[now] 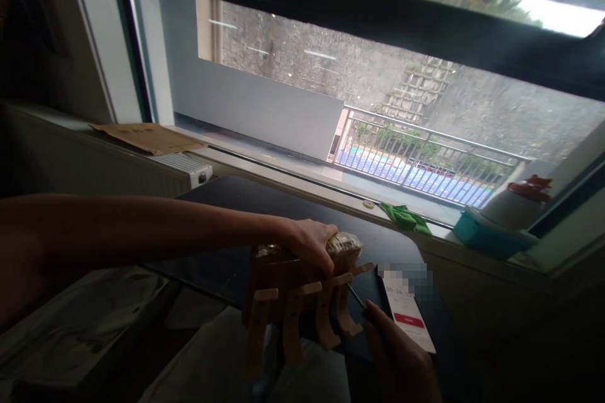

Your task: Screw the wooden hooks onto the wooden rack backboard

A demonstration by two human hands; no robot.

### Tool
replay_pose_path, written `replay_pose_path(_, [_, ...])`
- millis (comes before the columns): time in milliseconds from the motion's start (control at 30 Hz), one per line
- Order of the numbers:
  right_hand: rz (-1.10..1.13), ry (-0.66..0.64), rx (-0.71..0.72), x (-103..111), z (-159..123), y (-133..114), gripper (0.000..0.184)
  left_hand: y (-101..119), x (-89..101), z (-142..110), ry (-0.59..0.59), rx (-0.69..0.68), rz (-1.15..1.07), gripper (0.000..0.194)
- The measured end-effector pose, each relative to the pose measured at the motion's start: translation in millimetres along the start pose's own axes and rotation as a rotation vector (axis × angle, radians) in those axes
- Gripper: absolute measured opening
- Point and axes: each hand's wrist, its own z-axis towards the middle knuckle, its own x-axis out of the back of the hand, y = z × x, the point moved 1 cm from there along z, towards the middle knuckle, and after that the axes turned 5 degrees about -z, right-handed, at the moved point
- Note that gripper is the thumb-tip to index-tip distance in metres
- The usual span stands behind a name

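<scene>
A wooden hook rack (pixel 302 290) with several curved wooden pegs stands tilted at the table's near edge. My left hand (pixel 309 244) reaches over it from the left and grips its top, thumb on the front side. By those fingers is a bundle in clear plastic (pixel 345 244), its contents hard to make out. My right hand (pixel 401 352) is closed round the dark handle of what looks like a screwdriver (pixel 357 295). Its thin metal shaft points up and left at the rightmost pegs; whether the tip touches a screw is hidden.
The dark table (pixel 215 201) stands under a window. To the right lies a phone (pixel 409 318) with a timer on its screen. Along the sill are a green cloth (pixel 405 218), a teal box (pixel 489 233) and a roll of tape (pixel 368 204). A brown envelope (pixel 151 137) lies on the radiator (pixel 184 164).
</scene>
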Motion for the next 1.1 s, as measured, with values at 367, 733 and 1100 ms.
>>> replay_pose_path(367, [-0.078, -0.067, -0.019, 6.3, 7.8, 2.4, 0.031, -1.1, -3.7, 1.9, 0.046, 0.003, 0.028, 0.066])
replay_pose_path(733, [0.109, -0.167, -0.17, 9.8, 15.0, -7.4, 0.029, 0.1, -3.7, 0.6, 0.013, -0.017, -0.009, 0.065])
replay_pose_path(1100, [-0.152, -0.177, -0.006, 16.1, 25.0, -13.8, 0.031, 0.2, -4.5, 0.7, 0.057, 0.015, 0.02, 0.063])
